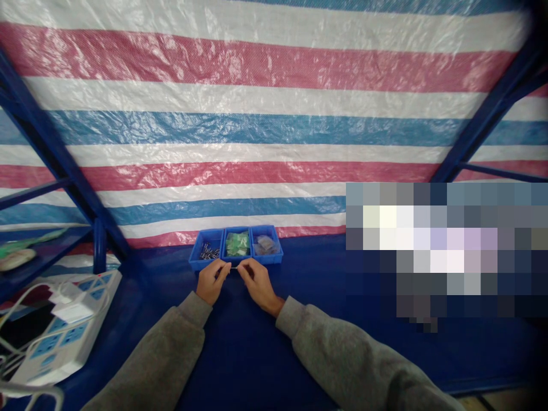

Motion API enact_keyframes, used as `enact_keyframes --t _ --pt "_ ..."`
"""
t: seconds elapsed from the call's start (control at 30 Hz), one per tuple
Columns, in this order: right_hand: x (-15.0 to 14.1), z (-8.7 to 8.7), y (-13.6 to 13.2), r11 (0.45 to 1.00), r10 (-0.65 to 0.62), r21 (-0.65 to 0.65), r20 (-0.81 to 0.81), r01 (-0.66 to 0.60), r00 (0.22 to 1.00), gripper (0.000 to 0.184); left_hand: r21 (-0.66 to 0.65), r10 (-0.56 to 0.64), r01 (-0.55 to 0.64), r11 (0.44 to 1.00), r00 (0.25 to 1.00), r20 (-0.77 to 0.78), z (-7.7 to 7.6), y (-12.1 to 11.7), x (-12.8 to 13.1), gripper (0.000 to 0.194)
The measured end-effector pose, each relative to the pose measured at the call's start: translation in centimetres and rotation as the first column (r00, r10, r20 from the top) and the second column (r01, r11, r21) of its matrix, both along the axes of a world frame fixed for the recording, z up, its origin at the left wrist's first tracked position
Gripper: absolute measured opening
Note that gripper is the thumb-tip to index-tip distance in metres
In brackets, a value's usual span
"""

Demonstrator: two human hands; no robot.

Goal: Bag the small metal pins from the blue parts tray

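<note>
My left hand [212,281] and my right hand [258,283] meet in front of the trays, fingertips pinched. A thin, light-coloured metal-looking piece [233,268] spans the small gap between them, gripped at either end. Its exact kind is too small to make out. Just beyond the hands stand three joined blue trays. Dark, slim metal pieces [209,251] lie loose in the left one. Green and white packets [238,244] fill the middle one, and greyish clear plastic bags [265,245] lie in the right one.
The blue tabletop [248,354] runs beneath my forearms. At left lies a white power strip [81,348] with a white plug and cables. Blue metal posts [64,165] frame both sides, and a striped plastic sheet [265,125] hangs behind. A blurred-out patch hides the right side.
</note>
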State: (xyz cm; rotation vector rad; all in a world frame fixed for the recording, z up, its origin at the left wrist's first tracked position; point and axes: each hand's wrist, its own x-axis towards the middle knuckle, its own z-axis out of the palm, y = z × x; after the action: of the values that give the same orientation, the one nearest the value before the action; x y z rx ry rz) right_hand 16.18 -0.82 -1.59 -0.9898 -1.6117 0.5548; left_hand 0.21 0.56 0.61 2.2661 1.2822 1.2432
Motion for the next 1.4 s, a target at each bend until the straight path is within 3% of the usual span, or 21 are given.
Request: enact_keyframes --t 0.27,0.53,0.83,1.1,1.23,1.4 --pt "0.02 0.4 -0.49 0.997 0.069 0.039 0.051 -0.071 0.996 0.023 0.087 0.077 -0.078 0.993 0.997 0.011 0.24 -0.36 -0.32 0.036" --pt "-0.07 0.16 -0.13 0.998 0.061 0.0 0.086 -0.061 0.994 0.033 0.158 -0.013 -0.002 0.987 0.995 0.095 0.0 -0.27 -0.02 0.018" --pt "-0.08 -0.2 0.13 1.0 0.001 -0.016 0.128 0.001 0.992 0.042 -0.04 0.024 -0.017 0.999 0.981 0.194 0.06 -0.17 -0.24 0.021" --pt "-0.08 -0.08 0.01 1.0 0.006 -0.017 0.112 -0.004 0.994 0.043 -0.081 0.022 -0.008 0.997 0.985 0.171 -0.24 -0.25 0.02 0.022" --pt "-0.03 0.06 -0.1 1.0 0.007 -0.023 0.093 -0.004 0.996 0.042 -0.038 0.036 -0.032 0.999 0.993 0.108 -0.26 -0.31 -0.09 0.026" --pt "-0.05 0.12 -0.09 1.0 -0.003 -0.023 0.085 0.005 0.996 0.043 0.112 0.02 -0.025 0.993 0.999 0.048 -0.03 -0.04 -0.16 0.027"
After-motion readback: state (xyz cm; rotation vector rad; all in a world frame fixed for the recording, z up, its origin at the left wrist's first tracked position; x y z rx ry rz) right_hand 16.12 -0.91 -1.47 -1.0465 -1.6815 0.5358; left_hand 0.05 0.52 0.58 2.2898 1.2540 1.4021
